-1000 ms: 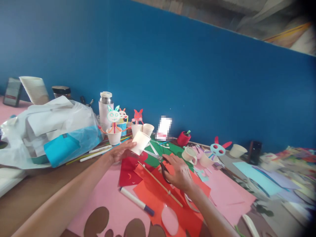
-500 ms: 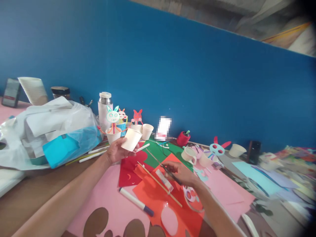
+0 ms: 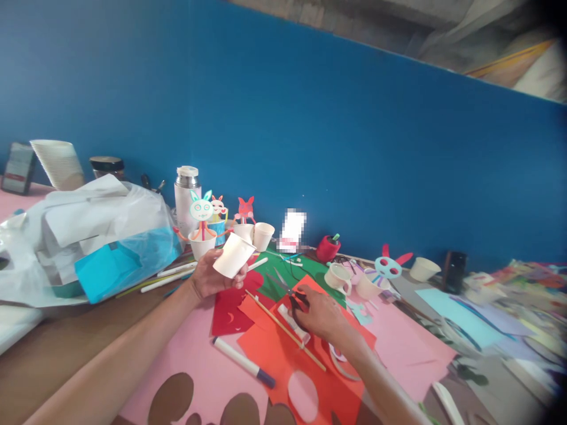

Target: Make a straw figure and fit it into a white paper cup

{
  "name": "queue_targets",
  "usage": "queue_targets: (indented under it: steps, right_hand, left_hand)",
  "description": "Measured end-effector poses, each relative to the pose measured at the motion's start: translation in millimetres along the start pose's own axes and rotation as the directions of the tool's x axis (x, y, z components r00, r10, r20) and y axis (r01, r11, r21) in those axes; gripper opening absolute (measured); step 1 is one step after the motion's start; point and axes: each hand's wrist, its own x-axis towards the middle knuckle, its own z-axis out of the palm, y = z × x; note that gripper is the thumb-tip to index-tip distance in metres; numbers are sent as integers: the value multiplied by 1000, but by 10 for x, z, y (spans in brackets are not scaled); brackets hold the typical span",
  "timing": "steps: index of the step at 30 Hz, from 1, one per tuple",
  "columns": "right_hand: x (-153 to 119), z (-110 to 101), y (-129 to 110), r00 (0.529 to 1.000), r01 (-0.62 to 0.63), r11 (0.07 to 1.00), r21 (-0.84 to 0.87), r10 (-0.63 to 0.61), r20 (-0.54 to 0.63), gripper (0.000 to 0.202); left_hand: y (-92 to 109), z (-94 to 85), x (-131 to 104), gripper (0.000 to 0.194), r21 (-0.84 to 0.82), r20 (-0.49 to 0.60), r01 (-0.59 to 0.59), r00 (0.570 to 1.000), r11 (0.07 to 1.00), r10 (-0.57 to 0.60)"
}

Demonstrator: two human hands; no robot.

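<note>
A white paper cup (image 3: 234,255), tilted on its side in the air, is held in my left hand (image 3: 212,276). My right hand (image 3: 313,307) has its fingers in the handles of black-handled scissors (image 3: 296,300), whose blades are parted and point up and left toward the cup. Beneath that hand lie orange paper (image 3: 270,345), a clear-and-white tube and a thin wooden stick (image 3: 287,333). Red paper (image 3: 225,310) and green paper (image 3: 305,273) spread below and behind the cup. A marker (image 3: 243,361) rests on pink paper (image 3: 190,348).
Cups with paper rabbit figures (image 3: 202,242) stand behind my left hand, near a flask (image 3: 186,198). A plastic bag of paper (image 3: 110,236) is at the left. To the right are a handled cup (image 3: 339,277), another rabbit cup (image 3: 370,286) and coloured sheets (image 3: 460,316).
The scissors have opened and turned in my right hand, showing two blades and their handles. The cup in my left hand has tilted a little further.
</note>
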Motion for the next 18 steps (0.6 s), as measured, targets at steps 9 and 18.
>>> queue_targets:
  steps: [9, 18]
  right_hand:
    - [33, -72, 59, 996, -26, 990, 142, 14, 85, 36]
    - [59, -21, 84, 995, -18, 986, 168, 2, 96, 34]
  left_hand:
    - [-82, -25, -3, 46, 151, -96, -20, 995, 988, 35]
    - [-71, 12, 75, 42, 83, -188, -64, 979, 994, 78]
